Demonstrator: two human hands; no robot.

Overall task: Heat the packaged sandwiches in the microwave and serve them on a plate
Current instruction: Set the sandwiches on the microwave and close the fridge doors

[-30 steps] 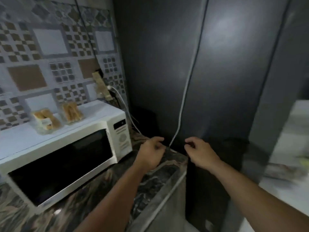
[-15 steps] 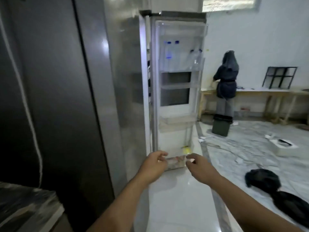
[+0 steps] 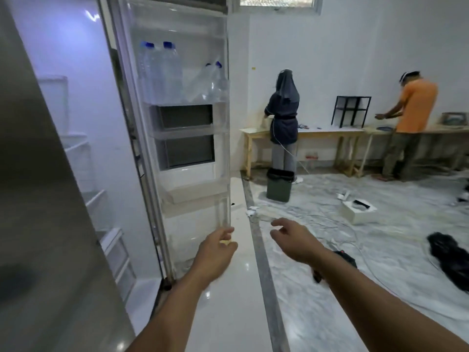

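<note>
Reaching forward with both bare arms, the person faces an open fridge (image 3: 76,123) whose door (image 3: 182,138) stands swung out toward the camera. The left hand (image 3: 215,252) hangs just before the door's lower outer edge, its fingers curled loosely; something small and pale yellow shows at the fingertips, but whether the hand grips it or it lies behind cannot be told. The right hand (image 3: 291,241) is apart from the left, over the floor (image 3: 228,313), fingers spread and slack, holding nothing. In the door's top shelf stand clear bottles (image 3: 162,72) with blue caps, two upright at the left and others leaning at the right. The shelves below look bare, though the lowest bin is blurred. Inside the fridge, white shelves and drawers (image 3: 116,250) show at the left, blurred. No packaged sandwiches, microwave or plate can be made out in this view. Across the room, a person in dark clothes (image 3: 283,115) stands with back turned at a wooden table (image 3: 327,134), with a dark bin (image 3: 279,185) on the floor just behind. A second person in an orange shirt (image 3: 412,107) stands farther right at the same line of tables. A black frame (image 3: 351,111) stands on the table between them. A white box (image 3: 357,210) and a dark heap (image 3: 449,257) lie on the marbled floor at the right.
</note>
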